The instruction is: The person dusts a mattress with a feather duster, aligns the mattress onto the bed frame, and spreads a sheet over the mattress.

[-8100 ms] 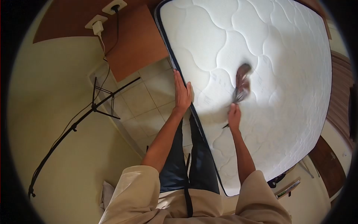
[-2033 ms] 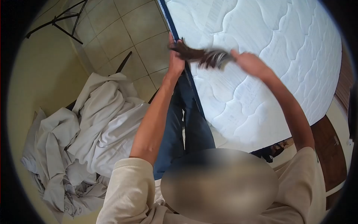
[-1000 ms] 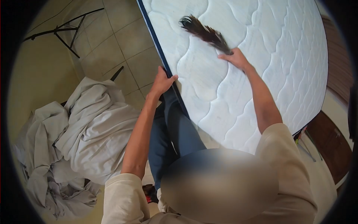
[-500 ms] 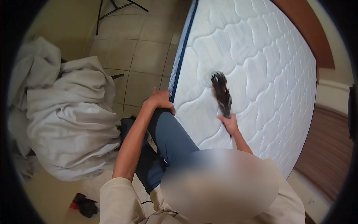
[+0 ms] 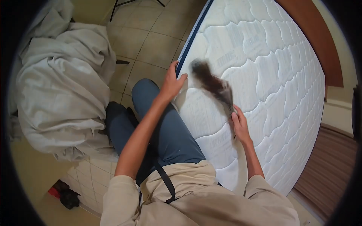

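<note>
My right hand (image 5: 240, 126) is closed around the handle of a feather duster (image 5: 215, 84). Its dark brown feathers are smeared by motion just above a white quilted mattress (image 5: 260, 83); whether they touch it I cannot tell. At the mattress's left side my left hand (image 5: 174, 83) grips the navy-trimmed edge, with the thumb on top and the other fingers over the side, partly hidden.
A big heap of pale cloth (image 5: 64, 90) stands on the left. Tiled floor (image 5: 151, 49) runs between it and the bed, with black metal legs (image 5: 124, 3) at the top. A wooden headboard (image 5: 332, 64) borders the right. Dark and red items (image 5: 67, 196) lie lower left.
The feather duster has swung left toward the mattress edge and now blurs. My left hand has moved further up along the edge, and the view has shifted.
</note>
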A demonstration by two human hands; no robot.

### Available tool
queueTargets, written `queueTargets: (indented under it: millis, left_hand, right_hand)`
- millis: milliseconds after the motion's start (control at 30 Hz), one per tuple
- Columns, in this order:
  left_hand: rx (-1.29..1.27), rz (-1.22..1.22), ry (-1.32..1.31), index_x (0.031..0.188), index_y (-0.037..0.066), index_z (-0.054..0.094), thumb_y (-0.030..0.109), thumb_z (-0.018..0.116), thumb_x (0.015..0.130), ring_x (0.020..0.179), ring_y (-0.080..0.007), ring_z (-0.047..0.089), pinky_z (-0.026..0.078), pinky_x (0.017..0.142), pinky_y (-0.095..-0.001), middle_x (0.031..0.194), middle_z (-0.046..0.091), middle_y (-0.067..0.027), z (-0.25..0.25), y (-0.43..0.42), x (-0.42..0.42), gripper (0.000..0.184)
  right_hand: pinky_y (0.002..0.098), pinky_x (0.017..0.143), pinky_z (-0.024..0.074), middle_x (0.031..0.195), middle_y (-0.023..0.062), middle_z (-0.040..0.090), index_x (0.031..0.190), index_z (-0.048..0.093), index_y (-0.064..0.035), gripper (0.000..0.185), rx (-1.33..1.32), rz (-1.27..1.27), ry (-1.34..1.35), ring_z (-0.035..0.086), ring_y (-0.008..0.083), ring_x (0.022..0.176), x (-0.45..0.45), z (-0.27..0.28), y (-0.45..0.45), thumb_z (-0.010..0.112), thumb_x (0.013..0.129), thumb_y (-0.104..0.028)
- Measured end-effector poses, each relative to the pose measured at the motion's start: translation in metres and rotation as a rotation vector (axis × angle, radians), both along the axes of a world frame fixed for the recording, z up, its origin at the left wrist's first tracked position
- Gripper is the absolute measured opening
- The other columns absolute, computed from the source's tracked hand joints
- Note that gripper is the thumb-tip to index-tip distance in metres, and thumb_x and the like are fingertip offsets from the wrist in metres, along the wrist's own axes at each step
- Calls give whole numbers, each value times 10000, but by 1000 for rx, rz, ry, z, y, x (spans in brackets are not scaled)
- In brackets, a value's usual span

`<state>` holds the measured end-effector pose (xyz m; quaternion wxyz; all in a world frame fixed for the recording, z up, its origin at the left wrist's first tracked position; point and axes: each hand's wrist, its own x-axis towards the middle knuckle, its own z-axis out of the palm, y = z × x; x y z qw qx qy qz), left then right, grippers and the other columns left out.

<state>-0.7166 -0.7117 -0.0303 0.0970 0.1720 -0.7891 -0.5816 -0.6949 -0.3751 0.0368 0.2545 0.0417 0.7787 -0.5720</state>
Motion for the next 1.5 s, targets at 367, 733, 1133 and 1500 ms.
queueTargets:
  millis: [367, 733, 1133, 1500]
  left_hand:
    - [-6, 67, -30, 1410, -13, 492, 293, 440, 1042, 1251, -397, 550, 412, 1066, -421, 1360, 565, -263, -8, 6, -14, 481]
    - [-92, 78, -41, 1404, 4, 512, 362, 422, 1055, 1250, -386, 558, 421, 1055, -417, 1351, 586, -229, -13, -1, -11, 508]
    - [-68, 11, -107, 1423, -10, 476, 314, 429, 1053, 1271, -410, 530, 414, 1062, -419, 1394, 544, -240, -5, 0, -9, 494]
    - [-812, -85, 117, 1478, -72, 363, 268, 519, 982, 1505, -311, 238, 147, 1221, -502, 1588, 305, -223, 23, 42, -142, 622]
  right_hand:
    - [333, 833, 515, 1103, 215, 720, 1323, 614, -17, 377, 425, 244, 415, 710, 240, 925, -85, 8, -25, 580, 995, -201]
    - [407, 784, 540, 978, 185, 724, 1208, 708, -104, 296, 486, 259, 743, 697, 373, 874, -166, -7, -35, 595, 955, -207]
    - [415, 675, 527, 884, 204, 707, 1205, 714, -103, 288, 739, 363, 978, 688, 366, 740, -257, -9, -29, 589, 967, -208]
    - [474, 617, 532, 734, 161, 689, 1041, 748, -163, 221, 917, -40, 1084, 666, 382, 668, -329, -42, -101, 577, 960, -278]
